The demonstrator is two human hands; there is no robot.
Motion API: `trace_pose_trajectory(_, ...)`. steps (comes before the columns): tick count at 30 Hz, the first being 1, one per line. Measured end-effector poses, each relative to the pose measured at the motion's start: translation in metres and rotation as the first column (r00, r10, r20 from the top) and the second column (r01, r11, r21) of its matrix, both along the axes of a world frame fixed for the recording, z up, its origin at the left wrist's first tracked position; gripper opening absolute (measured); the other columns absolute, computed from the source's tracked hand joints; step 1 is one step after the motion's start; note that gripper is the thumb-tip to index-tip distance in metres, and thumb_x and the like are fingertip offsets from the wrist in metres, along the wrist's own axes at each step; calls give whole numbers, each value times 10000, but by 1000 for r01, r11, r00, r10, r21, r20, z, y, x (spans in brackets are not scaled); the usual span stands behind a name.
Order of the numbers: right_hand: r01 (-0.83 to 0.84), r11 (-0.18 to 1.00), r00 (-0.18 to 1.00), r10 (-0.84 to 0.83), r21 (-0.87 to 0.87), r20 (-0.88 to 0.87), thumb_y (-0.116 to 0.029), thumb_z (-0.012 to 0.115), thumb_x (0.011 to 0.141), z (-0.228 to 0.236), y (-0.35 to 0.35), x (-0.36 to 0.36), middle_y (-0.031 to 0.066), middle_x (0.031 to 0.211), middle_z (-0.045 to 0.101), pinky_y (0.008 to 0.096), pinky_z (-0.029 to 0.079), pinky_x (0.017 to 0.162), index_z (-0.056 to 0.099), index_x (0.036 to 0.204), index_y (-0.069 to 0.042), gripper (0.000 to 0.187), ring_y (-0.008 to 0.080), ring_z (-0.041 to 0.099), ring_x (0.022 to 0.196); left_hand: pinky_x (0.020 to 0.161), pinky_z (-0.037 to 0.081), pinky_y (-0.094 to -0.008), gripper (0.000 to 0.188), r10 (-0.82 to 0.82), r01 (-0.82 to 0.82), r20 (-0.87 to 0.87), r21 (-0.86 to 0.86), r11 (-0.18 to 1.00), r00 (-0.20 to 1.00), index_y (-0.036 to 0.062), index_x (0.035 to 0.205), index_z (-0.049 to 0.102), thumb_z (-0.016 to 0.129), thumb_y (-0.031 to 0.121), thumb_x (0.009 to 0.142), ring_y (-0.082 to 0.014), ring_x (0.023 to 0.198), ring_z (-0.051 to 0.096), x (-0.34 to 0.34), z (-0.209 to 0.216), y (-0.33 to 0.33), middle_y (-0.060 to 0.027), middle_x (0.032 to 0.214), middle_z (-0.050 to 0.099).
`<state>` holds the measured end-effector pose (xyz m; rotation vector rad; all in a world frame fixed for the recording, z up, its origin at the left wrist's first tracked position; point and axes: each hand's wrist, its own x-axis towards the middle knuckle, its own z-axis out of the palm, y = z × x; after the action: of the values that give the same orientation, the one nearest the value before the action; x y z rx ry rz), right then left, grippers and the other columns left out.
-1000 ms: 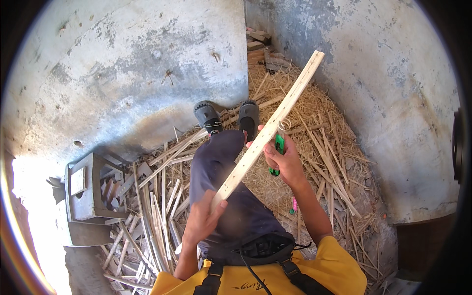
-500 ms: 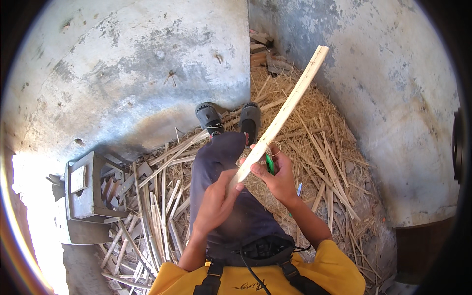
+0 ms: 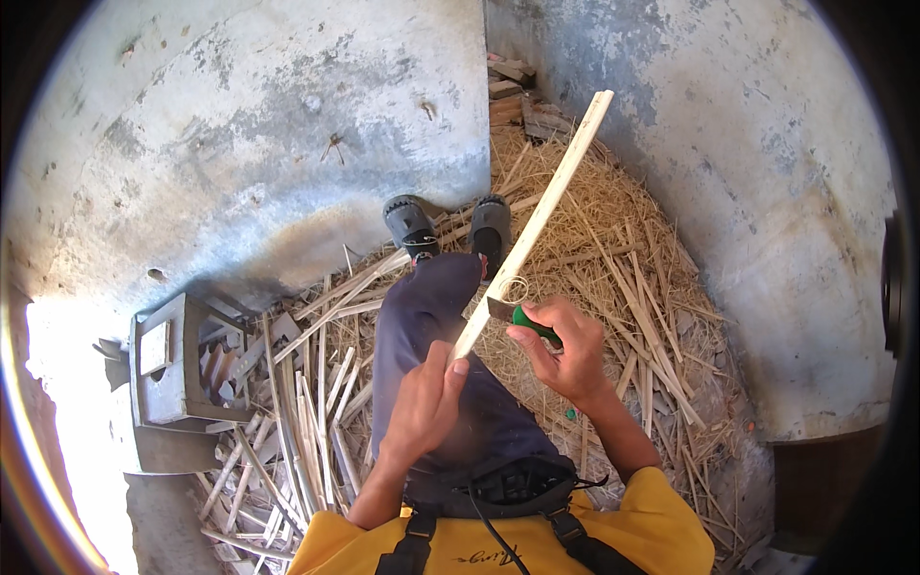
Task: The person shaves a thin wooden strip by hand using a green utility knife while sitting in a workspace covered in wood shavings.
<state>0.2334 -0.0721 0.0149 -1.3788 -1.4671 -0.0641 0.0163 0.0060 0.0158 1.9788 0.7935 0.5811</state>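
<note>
Strip (image 3: 551, 206) in left grip (image 3: 426, 398), knife (image 3: 535, 326) in right grip (image 3: 568, 350)

The left grip clasps the strip's near end; the rest slants far and right. The knife's blade (image 3: 500, 309) meets its right edge just beyond that grip.

There's 1 knife (image 3: 522, 317), 2 hands (image 3: 420, 399) (image 3: 567, 351), 1 pr shoes (image 3: 407, 218) (image 3: 491, 217)
</note>
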Motion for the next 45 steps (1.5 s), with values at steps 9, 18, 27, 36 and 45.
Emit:
trace_pose_trajectory(9,88,993,993,-94,78,65,-184,883,863,5,3,5,84,751,686,330,438,457,776,1042,-35,256,198,635,533,584,397,-583,195,33,-30,-33,87,996,999,27,1070,490,502,212,1131,-541,678,569,-2,7,-12,-254,686,567)
trace_pose_trajectory(18,114,991,980,-123,67,154,-170,852,890,0,9,9,45,739,682,322,404,446,796,992,-75,150,168,610,524,590,383,-542,221,110,-96,-91,150,984,990,6,1088,517,437,202,1152,-496,637,549,-9,-2,-19,-222,684,514)
trace_pose_trajectory(27,413,901,875,-433,-132,-216,-308,664,1074,-7,25,133,33,776,661,310,408,578,695,1066,-41,269,108,545,650,563,410,-606,222,176,-151,-214,129,980,961,25,1083,535,512,241,1126,-537,620,579,-58,-26,-21,-276,663,573)
trace_pose_trajectory(36,16,996,990,-28,-90,-136,-327,719,1037,-10,17,25,68,829,676,336,483,575,703,1082,-14,317,164,634,665,602,477,-482,264,212,-206,-93,67,976,973,-1,1115,580,631,257,1085,-455,685,665,-30,0,-8,-251,739,637)
trace_pose_trajectory(45,-5,996,989,17,-86,148,-332,785,968,-7,9,-1,80,849,705,368,527,540,726,1068,-47,308,257,678,620,591,499,-496,287,174,-168,-62,95,981,983,6,1121,579,703,254,1043,-470,691,685,-19,3,-14,-250,753,674)
